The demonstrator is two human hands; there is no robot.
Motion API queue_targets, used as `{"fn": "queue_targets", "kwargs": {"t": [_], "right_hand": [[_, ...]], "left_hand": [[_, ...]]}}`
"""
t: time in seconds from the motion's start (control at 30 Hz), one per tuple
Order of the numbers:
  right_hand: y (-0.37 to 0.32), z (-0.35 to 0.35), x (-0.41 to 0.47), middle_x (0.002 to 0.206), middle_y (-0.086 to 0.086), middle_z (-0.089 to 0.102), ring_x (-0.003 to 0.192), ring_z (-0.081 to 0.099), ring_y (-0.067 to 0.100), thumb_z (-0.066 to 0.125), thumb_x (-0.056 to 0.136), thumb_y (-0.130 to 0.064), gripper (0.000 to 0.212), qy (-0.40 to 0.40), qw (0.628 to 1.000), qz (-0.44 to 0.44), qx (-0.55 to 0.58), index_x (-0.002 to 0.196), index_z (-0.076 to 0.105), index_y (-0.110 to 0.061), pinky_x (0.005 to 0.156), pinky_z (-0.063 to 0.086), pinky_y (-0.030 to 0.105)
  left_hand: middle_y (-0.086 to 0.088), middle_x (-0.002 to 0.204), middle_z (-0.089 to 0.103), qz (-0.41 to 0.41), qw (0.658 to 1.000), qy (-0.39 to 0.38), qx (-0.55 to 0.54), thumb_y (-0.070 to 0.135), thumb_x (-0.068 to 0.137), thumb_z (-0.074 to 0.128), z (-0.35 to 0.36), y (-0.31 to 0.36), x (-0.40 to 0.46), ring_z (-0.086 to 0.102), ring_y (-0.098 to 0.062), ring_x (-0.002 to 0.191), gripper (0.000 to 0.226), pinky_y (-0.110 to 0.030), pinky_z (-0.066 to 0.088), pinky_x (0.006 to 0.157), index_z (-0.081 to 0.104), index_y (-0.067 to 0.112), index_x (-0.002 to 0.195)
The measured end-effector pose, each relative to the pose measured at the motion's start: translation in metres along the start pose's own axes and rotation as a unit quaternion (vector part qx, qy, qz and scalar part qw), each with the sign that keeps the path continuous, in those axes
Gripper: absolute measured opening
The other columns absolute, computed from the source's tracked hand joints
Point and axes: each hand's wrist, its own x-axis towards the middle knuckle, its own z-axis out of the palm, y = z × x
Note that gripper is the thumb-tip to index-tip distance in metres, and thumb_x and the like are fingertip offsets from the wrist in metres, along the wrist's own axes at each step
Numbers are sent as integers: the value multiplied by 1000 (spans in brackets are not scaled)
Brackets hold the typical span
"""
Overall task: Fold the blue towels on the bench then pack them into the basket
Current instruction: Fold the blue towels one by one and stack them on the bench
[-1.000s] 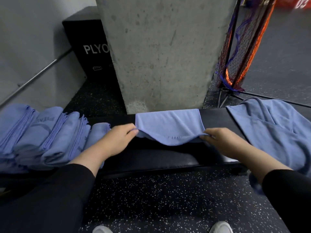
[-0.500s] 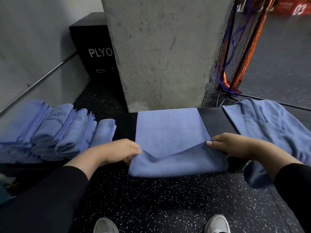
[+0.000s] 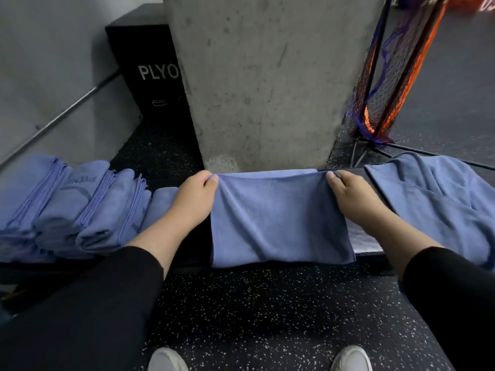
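I have one blue towel (image 3: 278,218) laid across the black bench (image 3: 367,243) right in front of me, its near edge hanging a little over the bench's front. My left hand (image 3: 194,202) pinches its far left corner between thumb and curled fingers, and my right hand (image 3: 351,195) pinches the far right corner the same way, both up at the bench's back edge by the concrete pillar (image 3: 267,84). The cloth looks doubled over, so I judge this towel is mid-fold, with at least one more fold to make before it matches the others. To my left a row of folded towels (image 3: 80,210) leans together on the bench, touching one another; that part of the job looks done. To my right a loose heap of unfolded towels (image 3: 439,202) lies spread over the bench end, so folding is not finished. I see no basket anywhere in view, so packing, as far as I can tell, has not begun.
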Motion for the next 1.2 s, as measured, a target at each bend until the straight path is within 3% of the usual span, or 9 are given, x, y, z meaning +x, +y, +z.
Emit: {"fn": "queue_targets", "kwargs": {"t": [0.1,0.27,0.4,0.53,0.77,0.9,1.03,1.13,1.2], "right_hand": [[1,17,12,79,1,60,80,53,24,40,107,-33,38,7,1000,17,-2,85,55,-6,65,29,35],[14,37,14,82,11,61,80,53,31,39,107,-32,38,-46,996,21,-74,88,53,-2,64,32,38],[17,38,11,77,9,57,77,50,32,37,107,-33,38,-50,992,8,-117,83,47,-5,65,33,39],[16,29,1,79,9,57,79,51,32,36,108,-34,40,-77,987,23,-142,83,47,-5,65,31,38],[14,5,-32,95,13,66,91,58,34,37,107,-35,37,-173,960,-3,-221,74,44,-22,71,34,35],[10,-2,-53,77,-1,55,80,51,26,38,107,-37,39,-218,948,0,-230,72,43,-22,71,34,35],[3,-16,-61,73,0,60,69,52,14,43,106,-35,38,-235,962,6,-142,80,55,-11,69,42,31],[0,-23,-58,89,16,65,85,58,22,49,106,-30,36,-212,956,93,180,102,64,2,81,48,40],[-6,-25,-50,89,9,71,84,64,19,50,105,-29,32,-143,941,118,283,101,67,-3,80,49,36]], "left_hand": [[6,71,53,-18,999,24,26,28,107,44,15,-8,14,46,-11,66,28,-25,32,57,55,15,85],[-2,68,49,-3,991,-66,114,26,106,43,42,-22,22,48,-28,72,38,-37,28,62,45,10,72],[0,70,44,23,974,-104,200,27,108,38,45,-19,15,46,-25,74,40,-35,27,64,33,19,69],[-1,74,46,36,958,-151,241,29,109,35,39,-16,5,47,-24,73,36,-36,30,63,34,18,74],[-13,97,61,95,924,-211,304,32,110,33,24,-7,-41,55,-32,89,25,-36,31,68,43,17,91],[-10,89,59,108,920,-227,299,33,109,33,15,-8,-60,49,-29,79,28,-38,32,67,41,19,87],[0,72,50,83,954,-226,177,34,105,41,-3,-5,-58,49,-21,73,37,-44,40,72,45,10,78],[0,69,42,43,983,-157,-78,38,91,47,-18,2,-48,38,-11,69,37,-41,36,70,44,8,70],[1,72,45,12,977,-96,-191,34,93,50,-21,6,-39,41,-9,71,31,-35,35,72,52,10,73]]}}
